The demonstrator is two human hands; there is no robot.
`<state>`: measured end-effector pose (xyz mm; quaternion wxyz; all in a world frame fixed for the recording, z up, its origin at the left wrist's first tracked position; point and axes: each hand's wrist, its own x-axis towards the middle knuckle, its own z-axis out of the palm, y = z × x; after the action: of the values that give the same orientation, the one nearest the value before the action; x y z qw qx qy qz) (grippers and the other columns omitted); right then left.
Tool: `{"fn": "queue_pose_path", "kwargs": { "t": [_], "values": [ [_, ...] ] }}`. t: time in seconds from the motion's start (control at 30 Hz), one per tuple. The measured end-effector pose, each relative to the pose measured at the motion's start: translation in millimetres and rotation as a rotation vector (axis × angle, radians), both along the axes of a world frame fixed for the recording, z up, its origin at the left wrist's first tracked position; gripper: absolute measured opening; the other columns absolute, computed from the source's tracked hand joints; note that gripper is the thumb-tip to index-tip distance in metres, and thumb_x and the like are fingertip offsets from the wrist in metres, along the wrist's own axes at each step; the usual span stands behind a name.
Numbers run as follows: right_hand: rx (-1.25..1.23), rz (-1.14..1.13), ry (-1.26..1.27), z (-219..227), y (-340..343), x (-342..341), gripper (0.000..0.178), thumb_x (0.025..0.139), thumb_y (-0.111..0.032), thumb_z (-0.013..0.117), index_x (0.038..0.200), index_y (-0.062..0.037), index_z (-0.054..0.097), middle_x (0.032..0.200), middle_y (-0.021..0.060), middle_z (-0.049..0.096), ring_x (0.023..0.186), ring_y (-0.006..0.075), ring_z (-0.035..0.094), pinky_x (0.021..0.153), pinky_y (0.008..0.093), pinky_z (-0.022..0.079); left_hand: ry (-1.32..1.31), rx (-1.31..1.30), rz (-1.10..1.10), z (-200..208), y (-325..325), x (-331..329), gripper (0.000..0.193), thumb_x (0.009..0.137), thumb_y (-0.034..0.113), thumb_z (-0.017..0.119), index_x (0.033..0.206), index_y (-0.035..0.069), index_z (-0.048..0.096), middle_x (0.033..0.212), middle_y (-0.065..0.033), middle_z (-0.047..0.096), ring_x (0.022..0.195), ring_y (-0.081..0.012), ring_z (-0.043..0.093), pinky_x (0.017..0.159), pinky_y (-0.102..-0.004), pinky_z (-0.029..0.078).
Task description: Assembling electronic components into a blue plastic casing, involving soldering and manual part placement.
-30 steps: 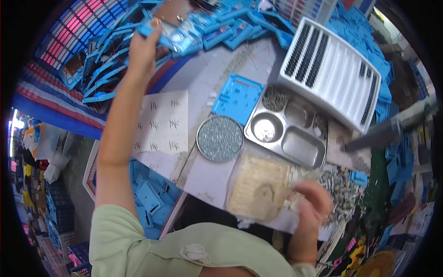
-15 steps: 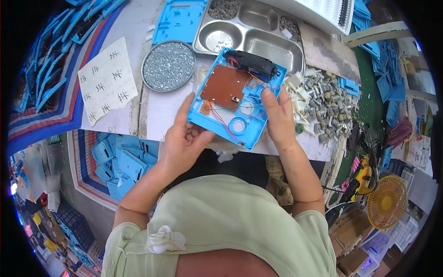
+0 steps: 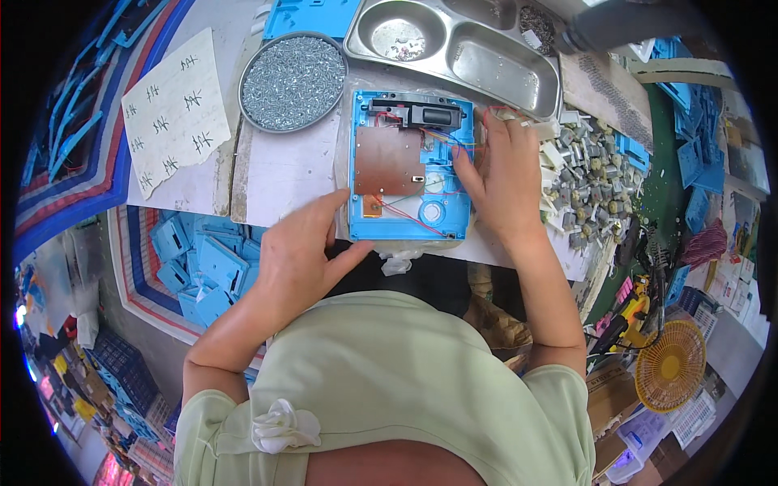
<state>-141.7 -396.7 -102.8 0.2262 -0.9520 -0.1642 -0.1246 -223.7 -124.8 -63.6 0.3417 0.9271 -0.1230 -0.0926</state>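
A blue plastic case (image 3: 392, 229) lies flat on a sheet of clear plastic on the table in front of me. Inside it are a brown circuit board (image 3: 389, 160), a black mechanism (image 3: 421, 115) along the far side, and thin red and blue wires. My left hand (image 3: 301, 249) is at the case's near left corner, thumb and fingers spread, fingertips by its edge. My right hand (image 3: 509, 174) rests along the right edge, its thumb near the wires and its fingers extended and apart from the thumb.
A round dish of small screws (image 3: 293, 83) and a steel compartment tray (image 3: 506, 69) stand beyond the case. Small motors (image 3: 596, 182) are heaped at the right. A blurred dark tube-like object (image 3: 640, 28) hangs at upper right. A bin of blue cases (image 3: 207, 267) sits lower left.
The blue case has gone from tilted in both hands to flat on the table. My left hand has loosened from it and spread. The dark object has appeared at upper right.
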Motion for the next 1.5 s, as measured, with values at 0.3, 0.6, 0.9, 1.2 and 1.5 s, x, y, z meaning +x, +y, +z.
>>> {"fn": "queue_pose_path", "kwargs": {
  "t": [0.3,0.6,0.9,1.2,1.5],
  "values": [
    [0.324,-0.131,0.213,9.9,-15.9,-7.6,0.015,0.088,-0.014,0.075,0.095,-0.0014,0.071,0.068,0.0084,0.059,0.062,0.0228,0.055,0.06,0.0364,0.045,-0.449,0.054,-0.393,-26.0,-42.1,76.0,0.067,0.079,0.046,0.08,0.128,0.004,0.065,0.106,-0.0098,0.059,0.099,-0.0293,0.058,0.087,-0.0427,0.042],
    [0.154,-0.246,0.437,35.9,-8.8,-6.2,0.038,0.091,-0.036,0.074,0.085,0.0014,0.073,0.062,0.0155,0.063,0.057,0.027,0.064,0.056,0.0379,0.048,-0.439,0.129,-0.428,-21.9,-42.4,78.7,0.064,0.08,0.046,0.079,0.127,0.004,0.067,0.103,-0.0087,0.057,0.1,-0.0277,0.056,0.084,-0.0419,0.041],
    [0.728,-0.298,0.515,31.3,-28.8,-57.5,0.012,0.086,-0.01,0.077,0.082,-0.0008,0.07,0.069,0.0044,0.065,0.059,0.0109,0.056,0.055,0.0282,0.044,-0.421,-0.03,-0.384,-24.5,-44.4,73.6,0.06,0.076,0.039,0.081,0.124,0.006,0.067,0.105,-0.0094,0.057,0.1,-0.0277,0.056,0.085,-0.0425,0.041],
    [0.625,0.407,0.512,40.0,1.4,-81.6,0.047,0.075,-0.033,0.084,0.112,-0.0063,0.072,0.093,0.0054,0.067,0.087,0.0267,0.062,0.081,0.0428,0.049,-0.471,-0.221,-0.738,-31.1,-32.6,8.3,0.022,0.076,0.012,0.075,0.097,0.008,0.071,0.09,-0.0046,0.061,0.085,-0.0209,0.06,0.073,-0.037,0.044],
    [0.109,0.425,0.096,19.2,72.9,-72.8,0.044,0.077,-0.038,0.08,0.105,-0.005,0.072,0.098,0.0056,0.063,0.096,0.026,0.056,0.09,0.0461,0.041,-0.459,0.005,-0.313,-54.2,37.8,-9.6,0.019,0.078,0.015,0.078,0.079,0.012,0.06,0.073,-0.0035,0.046,0.06,-0.0221,0.052,0.055,-0.0382,0.04]
  ]
}}
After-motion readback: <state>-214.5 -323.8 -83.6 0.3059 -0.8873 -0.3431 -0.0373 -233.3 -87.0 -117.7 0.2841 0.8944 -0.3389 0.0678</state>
